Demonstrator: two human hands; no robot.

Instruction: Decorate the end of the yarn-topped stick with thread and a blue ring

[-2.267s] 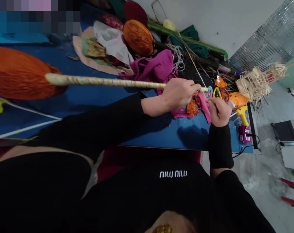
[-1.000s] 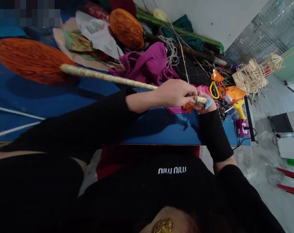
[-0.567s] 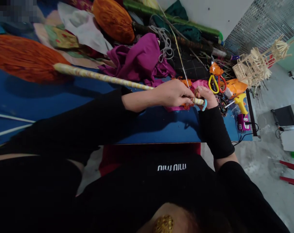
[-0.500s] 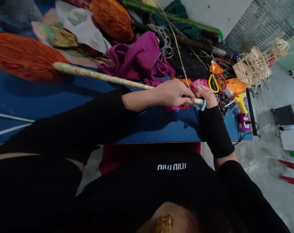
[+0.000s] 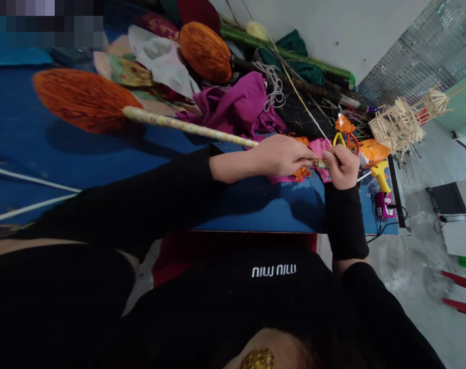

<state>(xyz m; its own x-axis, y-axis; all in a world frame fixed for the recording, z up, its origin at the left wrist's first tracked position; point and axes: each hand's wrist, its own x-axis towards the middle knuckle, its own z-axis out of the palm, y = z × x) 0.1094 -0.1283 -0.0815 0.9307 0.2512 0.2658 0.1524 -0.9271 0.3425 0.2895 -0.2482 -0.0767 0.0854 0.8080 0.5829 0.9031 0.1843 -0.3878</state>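
Observation:
A long stick, wrapped in a pale yellow and white band, lies slantwise with a large orange fibre bulb at its left end. My left hand is closed round the stick close to its right end. Just beyond those fingers, my right hand makes a fist with the thumb pressed down. A thin pale string comes from the upper left, taut, into this fist. The stick's tip is hidden by the fist. Orange scraps and pink cloth lie under and around my hands.
Beside my right hand are scissors with yellow and red handles, a yellow glue gun and a pink power socket. Purple cloth, a second orange bulb and a stick model lie behind on the blue table.
My right hand has turned into a fist over the stick's end, covering the light blue tip. The string now meets the hand farther right. The view has shifted, so the bulb appears farther right.

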